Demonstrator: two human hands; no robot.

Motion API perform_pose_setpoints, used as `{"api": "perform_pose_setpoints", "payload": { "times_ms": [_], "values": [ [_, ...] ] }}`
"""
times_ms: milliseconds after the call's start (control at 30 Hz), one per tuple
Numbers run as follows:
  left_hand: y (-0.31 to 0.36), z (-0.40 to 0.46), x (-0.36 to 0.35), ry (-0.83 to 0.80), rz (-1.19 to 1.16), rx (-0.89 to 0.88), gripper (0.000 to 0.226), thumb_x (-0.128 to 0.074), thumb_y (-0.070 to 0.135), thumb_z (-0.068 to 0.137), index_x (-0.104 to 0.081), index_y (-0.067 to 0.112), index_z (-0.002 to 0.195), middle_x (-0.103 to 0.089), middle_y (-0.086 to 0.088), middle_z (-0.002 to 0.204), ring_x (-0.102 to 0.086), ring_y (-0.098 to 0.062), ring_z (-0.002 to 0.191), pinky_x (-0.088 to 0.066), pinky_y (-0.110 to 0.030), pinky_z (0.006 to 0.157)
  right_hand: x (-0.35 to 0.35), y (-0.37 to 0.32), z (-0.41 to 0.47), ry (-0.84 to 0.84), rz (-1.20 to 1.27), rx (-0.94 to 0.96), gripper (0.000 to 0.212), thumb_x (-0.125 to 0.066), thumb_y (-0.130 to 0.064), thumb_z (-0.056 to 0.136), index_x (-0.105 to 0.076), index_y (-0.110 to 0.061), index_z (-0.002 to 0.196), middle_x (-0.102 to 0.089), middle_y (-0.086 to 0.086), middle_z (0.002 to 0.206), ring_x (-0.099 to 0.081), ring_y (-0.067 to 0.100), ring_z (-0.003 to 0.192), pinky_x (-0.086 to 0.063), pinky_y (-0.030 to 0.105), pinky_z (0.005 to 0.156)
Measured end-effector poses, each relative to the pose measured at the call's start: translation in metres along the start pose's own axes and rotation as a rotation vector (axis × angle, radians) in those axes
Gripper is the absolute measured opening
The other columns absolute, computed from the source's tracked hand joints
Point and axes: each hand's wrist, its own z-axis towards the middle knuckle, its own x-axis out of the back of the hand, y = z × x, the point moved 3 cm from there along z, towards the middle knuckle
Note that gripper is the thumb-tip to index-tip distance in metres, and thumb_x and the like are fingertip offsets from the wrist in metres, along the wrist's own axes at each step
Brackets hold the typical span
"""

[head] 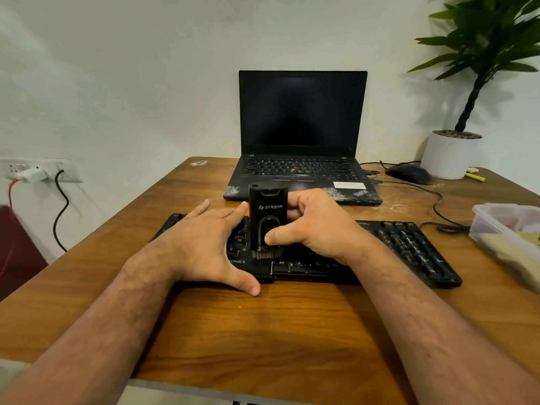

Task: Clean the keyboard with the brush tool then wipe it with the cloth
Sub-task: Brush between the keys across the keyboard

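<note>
A black keyboard (409,244) lies across the wooden desk (277,331) in front of me. My right hand (318,226) grips a black brush tool (268,211) marked STRIFF, thumb on its front and fingers curled behind it. The tool stands upright with its grey bristles down on the keys near the keyboard's middle. My left hand (204,244) rests flat on the keyboard's left half, fingers straight, thumb at the front edge. No cloth can be made out for certain.
An open black laptop (302,135) with a dark screen stands behind the keyboard. A black mouse (409,174) and a white plant pot (450,156) sit at the back right. A clear plastic container (508,229) stands at the right edge. Cables run across the desk's right side.
</note>
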Motion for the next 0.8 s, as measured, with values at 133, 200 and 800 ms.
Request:
{"api": "perform_pose_setpoints", "payload": {
  "times_ms": [133, 200, 800],
  "values": [
    [0.002, -0.001, 0.001, 0.007, -0.009, -0.003, 0.153, -0.046, 0.109, 0.039, -0.007, 0.027, 0.162, -0.031, 0.016, 0.161, -0.024, 0.001, 0.147, 0.008, -0.043, 0.126, -0.003, 0.004, 0.005, 0.077, -0.086, -0.011, 0.044, -0.081, -0.001, 0.076, -0.072, -0.028, 0.109, -0.079, -0.007, 0.096, -0.075, 0.009, 0.09, -0.061, 0.034, 0.084],
    [0.001, -0.002, 0.002, -0.01, 0.016, 0.013, 0.16, -0.04, 0.11, 0.036, 0.003, 0.022, 0.162, -0.019, 0.011, 0.167, -0.014, -0.001, 0.151, 0.01, -0.041, 0.126, 0.001, 0.007, 0.012, 0.234, -0.196, -0.016, 0.041, -0.083, -0.01, 0.075, -0.071, -0.03, 0.109, -0.077, -0.01, 0.096, -0.073, 0.006, 0.091, -0.059, 0.028, 0.081],
    [0.001, -0.003, 0.001, -0.017, -0.006, 0.024, 0.16, -0.041, 0.11, 0.035, 0.002, 0.023, 0.162, -0.016, 0.01, 0.168, -0.013, -0.003, 0.152, 0.012, -0.04, 0.125, -0.005, 0.001, 0.0, 0.271, -0.199, 0.039, 0.043, -0.081, -0.012, 0.079, -0.068, -0.034, 0.113, -0.072, -0.016, 0.095, -0.069, -0.002, 0.087, -0.053, 0.016, 0.071]
  ]
}}
